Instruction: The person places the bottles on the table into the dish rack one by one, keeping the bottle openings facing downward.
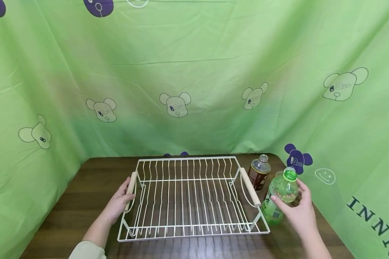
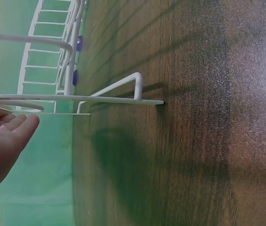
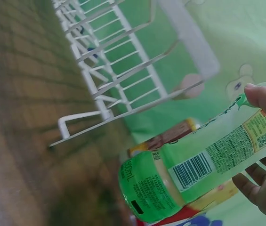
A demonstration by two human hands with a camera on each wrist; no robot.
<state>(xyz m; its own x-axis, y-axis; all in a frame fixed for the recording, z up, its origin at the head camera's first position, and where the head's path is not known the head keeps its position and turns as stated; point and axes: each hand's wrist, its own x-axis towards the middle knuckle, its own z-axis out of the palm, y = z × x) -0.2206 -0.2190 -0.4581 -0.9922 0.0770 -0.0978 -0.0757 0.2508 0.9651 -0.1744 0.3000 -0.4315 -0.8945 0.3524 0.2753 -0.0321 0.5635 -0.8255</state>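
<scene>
A white wire dish rack [image 1: 194, 230] with two wooden handles stands on the table. My left hand [image 1: 119, 200] grips its left handle [image 1: 132, 187], thumb on the inner side; the left wrist view catches the fingers [image 2: 22, 129] at that handle. At the rack's right side, my right hand [image 1: 299, 210] holds a green plastic bottle [image 1: 283, 190] around its upper part. The bottle has no cap, and its printed label with a barcode [image 3: 192, 170] faces the right wrist camera. A clear bottle with a brown label [image 1: 258, 174] stands behind it, near the right handle [image 1: 250, 187].
The dark wooden table [image 1: 68, 216] is enclosed by a green cloth [image 1: 207, 126] with bear-head prints. Behind the green bottle, a red and yellow label [image 3: 213, 197] partly shows in the right wrist view.
</scene>
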